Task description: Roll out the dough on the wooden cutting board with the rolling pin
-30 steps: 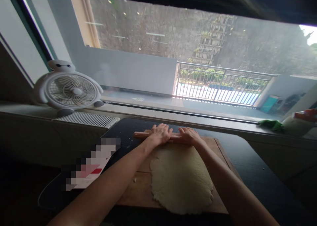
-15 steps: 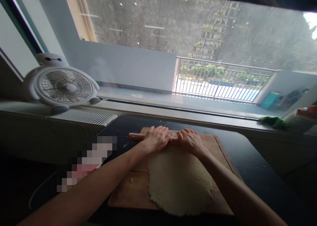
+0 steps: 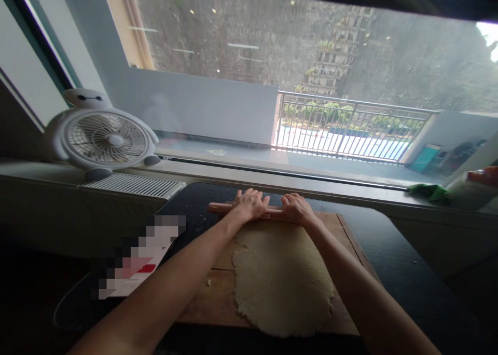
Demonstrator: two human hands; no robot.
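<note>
A wide sheet of rolled-out dough with a ragged edge lies on a wooden board. Across its far end rests a wooden rolling pin, its left end jutting past the board. My left hand is closed over the pin left of its middle, thumb pointing inward. To the right, my right hand curls over the pin too, partly hiding its right end. A short stretch of the pin shows between the two hands. Both forearms reach forward on either side of the dough.
The board lies on a dark table with rounded corners. A pale paper or packet with a red patch, partly blurred out, is left of my left forearm. A white fan stands on the sill by the window; a green cloth lies at right.
Both hands and the rolling pin have moved a little away from me, toward the board's far edge. The view has shifted slightly.
</note>
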